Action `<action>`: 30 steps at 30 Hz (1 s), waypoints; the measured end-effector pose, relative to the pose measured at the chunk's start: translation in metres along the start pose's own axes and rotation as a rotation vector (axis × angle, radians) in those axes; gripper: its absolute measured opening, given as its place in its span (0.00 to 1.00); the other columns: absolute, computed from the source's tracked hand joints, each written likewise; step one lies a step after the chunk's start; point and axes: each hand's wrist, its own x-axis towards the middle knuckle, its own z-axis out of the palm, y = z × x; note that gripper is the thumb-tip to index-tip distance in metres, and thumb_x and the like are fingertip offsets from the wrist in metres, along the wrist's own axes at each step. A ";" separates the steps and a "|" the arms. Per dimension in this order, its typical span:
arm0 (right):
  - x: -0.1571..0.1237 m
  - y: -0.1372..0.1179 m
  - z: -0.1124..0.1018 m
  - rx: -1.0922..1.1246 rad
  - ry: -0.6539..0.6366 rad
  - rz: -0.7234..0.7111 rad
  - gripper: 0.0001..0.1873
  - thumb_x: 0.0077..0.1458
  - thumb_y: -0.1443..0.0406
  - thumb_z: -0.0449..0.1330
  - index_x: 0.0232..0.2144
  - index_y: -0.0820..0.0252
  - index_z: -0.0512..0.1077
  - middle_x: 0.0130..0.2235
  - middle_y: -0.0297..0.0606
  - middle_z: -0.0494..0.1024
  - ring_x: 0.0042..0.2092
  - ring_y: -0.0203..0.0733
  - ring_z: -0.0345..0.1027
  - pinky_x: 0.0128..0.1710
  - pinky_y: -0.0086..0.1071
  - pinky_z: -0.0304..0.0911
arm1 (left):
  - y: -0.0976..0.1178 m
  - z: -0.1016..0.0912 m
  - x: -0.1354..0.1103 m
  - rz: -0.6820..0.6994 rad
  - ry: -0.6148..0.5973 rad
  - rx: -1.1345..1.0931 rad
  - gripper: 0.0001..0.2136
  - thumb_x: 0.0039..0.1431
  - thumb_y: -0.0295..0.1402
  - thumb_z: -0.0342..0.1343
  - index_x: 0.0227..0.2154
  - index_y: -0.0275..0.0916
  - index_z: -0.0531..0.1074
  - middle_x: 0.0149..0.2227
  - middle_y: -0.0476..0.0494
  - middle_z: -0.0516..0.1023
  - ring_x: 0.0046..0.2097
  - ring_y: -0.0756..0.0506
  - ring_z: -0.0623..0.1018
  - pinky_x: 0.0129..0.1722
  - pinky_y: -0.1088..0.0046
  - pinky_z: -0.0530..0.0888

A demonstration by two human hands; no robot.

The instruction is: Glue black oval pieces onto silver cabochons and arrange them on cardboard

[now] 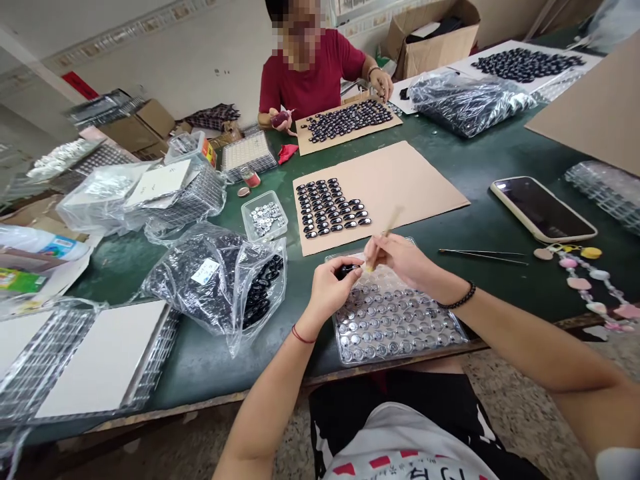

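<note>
My left hand (331, 287) pinches a small black oval piece (345, 270), mostly covered by the fingers. Close beside it, my right hand (405, 260) is closed on a thin pale stick (395, 219), its yellowish lower end pointing down near the piece. Both hands are above a clear plastic tray (400, 327) with rows of round pockets holding small shiny round parts. Beyond them lies a cardboard sheet (390, 180) bearing rows of black oval pieces (327, 208) with shiny centres.
Left of the tray sit an open plastic bag of black pieces (200, 280) and a clear box of small silvery parts (265, 217). Tweezers (483, 253) and a phone (543, 208) lie right. Across the table, a person in red (315, 83) works over another filled cardboard sheet (350, 123).
</note>
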 end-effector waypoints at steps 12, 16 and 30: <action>0.001 -0.005 0.004 -0.152 -0.024 0.155 0.08 0.46 0.65 0.59 0.28 0.59 0.62 0.18 0.23 0.57 0.16 0.25 0.44 0.13 0.24 0.41 | 0.009 -0.002 -0.001 0.020 0.012 0.042 0.14 0.49 0.37 0.57 0.39 0.41 0.75 0.34 0.45 0.79 0.32 0.47 0.76 0.32 0.73 0.71; 0.002 -0.001 0.001 -0.089 -0.061 0.188 0.12 0.45 0.64 0.60 0.30 0.58 0.59 0.21 0.23 0.60 0.16 0.25 0.46 0.13 0.23 0.44 | 0.008 0.000 -0.002 0.086 -0.046 0.076 0.13 0.50 0.36 0.56 0.40 0.42 0.74 0.38 0.44 0.78 0.32 0.46 0.76 0.35 0.71 0.71; -0.001 -0.003 0.005 -0.564 0.140 -0.100 0.05 0.47 0.66 0.54 0.28 0.58 0.60 0.28 0.31 0.67 0.26 0.34 0.59 0.24 0.27 0.53 | -0.005 -0.005 -0.005 0.362 0.130 0.496 0.13 0.56 0.35 0.51 0.43 0.43 0.73 0.31 0.42 0.78 0.34 0.45 0.75 0.38 0.73 0.67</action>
